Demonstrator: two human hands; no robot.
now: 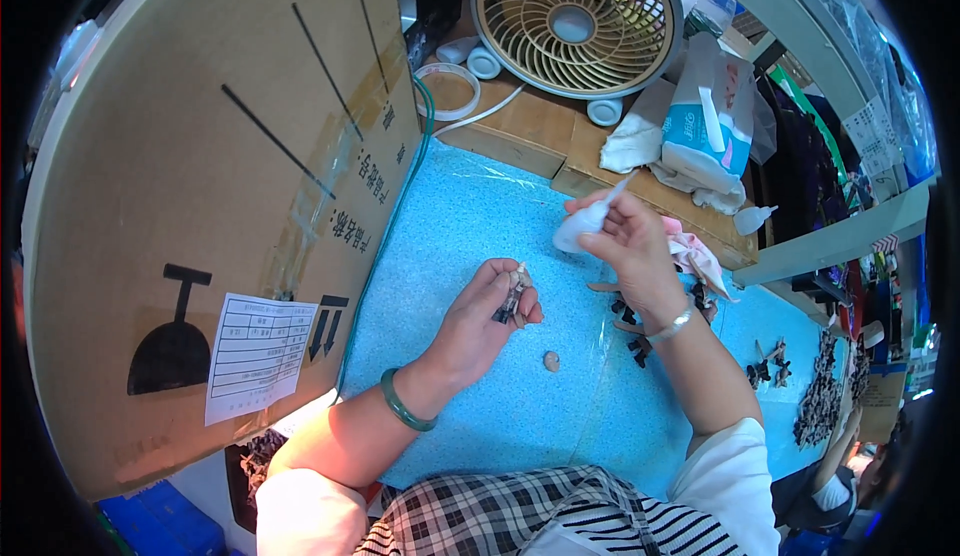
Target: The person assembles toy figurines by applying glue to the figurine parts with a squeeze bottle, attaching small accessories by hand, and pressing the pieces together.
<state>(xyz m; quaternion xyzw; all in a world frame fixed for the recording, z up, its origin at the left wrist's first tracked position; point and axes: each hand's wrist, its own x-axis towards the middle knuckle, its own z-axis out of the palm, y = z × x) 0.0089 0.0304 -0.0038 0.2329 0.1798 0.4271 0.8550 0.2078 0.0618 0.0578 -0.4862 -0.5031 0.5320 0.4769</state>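
My left hand [474,324] is closed round a small figurine [511,302], dark on its body and pale beige at its upper end; the fingers cover part of it. A white squeeze bottle [576,230] with a thin, tapering nozzle is gripped in my right hand [638,248], up and to the right of the figurine. The nozzle points up and away from the figurine. On the blue work mat [470,416], a small round beige piece [551,361] lies below my left hand. Several dark and beige small parts [632,331] lie beside my right forearm.
A large cardboard box [150,216] walls off the left side. Beyond the mat, a fan [573,24] and a tissue pack [708,121] stand on a wooden ledge [520,141]. A pink cloth [697,256] and dark parts [820,396] lie rightward. Another person [830,491] is at far right.
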